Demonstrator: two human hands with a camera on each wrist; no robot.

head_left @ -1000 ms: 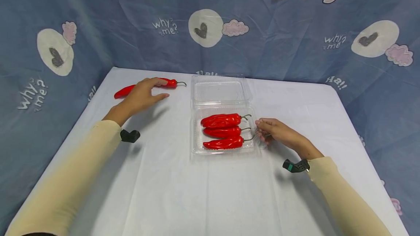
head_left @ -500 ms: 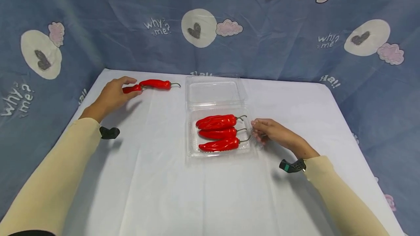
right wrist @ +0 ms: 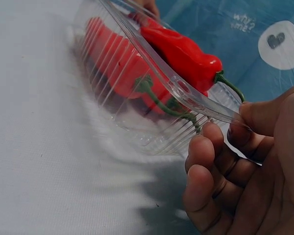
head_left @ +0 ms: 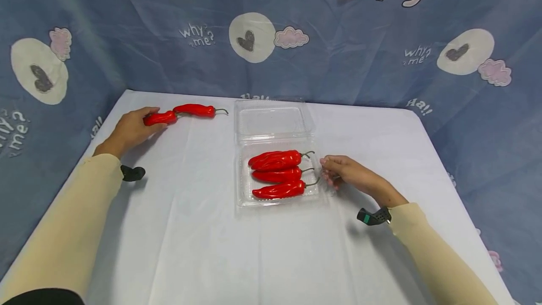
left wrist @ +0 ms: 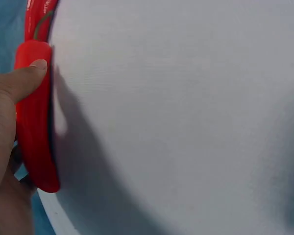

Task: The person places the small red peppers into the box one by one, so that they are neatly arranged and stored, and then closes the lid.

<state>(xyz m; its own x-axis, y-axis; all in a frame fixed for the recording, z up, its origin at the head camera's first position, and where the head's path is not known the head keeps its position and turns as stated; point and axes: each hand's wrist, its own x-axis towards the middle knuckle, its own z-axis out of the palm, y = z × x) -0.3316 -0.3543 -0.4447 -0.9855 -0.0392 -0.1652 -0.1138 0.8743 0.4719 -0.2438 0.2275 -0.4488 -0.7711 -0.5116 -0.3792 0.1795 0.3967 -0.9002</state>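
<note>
My left hand (head_left: 127,130) grips a red chili pepper (head_left: 161,118) at the back left of the table; in the left wrist view the thumb (left wrist: 32,78) lies along its stem end and the other fingers are mostly hidden behind it. Beyond its green stem lies a second red chili pepper (head_left: 194,109). An open clear plastic clamshell box (head_left: 243,187) stands mid-table with several red chili peppers (head_left: 278,190) side by side in it, stems to the right. Seen from the right wrist, my right hand (right wrist: 255,156) pinches the box's rim between thumb and forefinger.
The box's clear lid (head_left: 273,119) lies folded back toward the far edge. A white cloth (head_left: 211,248) covers the table. Blue printed fabric (head_left: 169,69) hangs behind it and at both sides.
My left hand has moved left, off the pepper nearer the box, and closed round the leftmost one. My right hand has stayed at the box rim. The head view has turned slightly.
</note>
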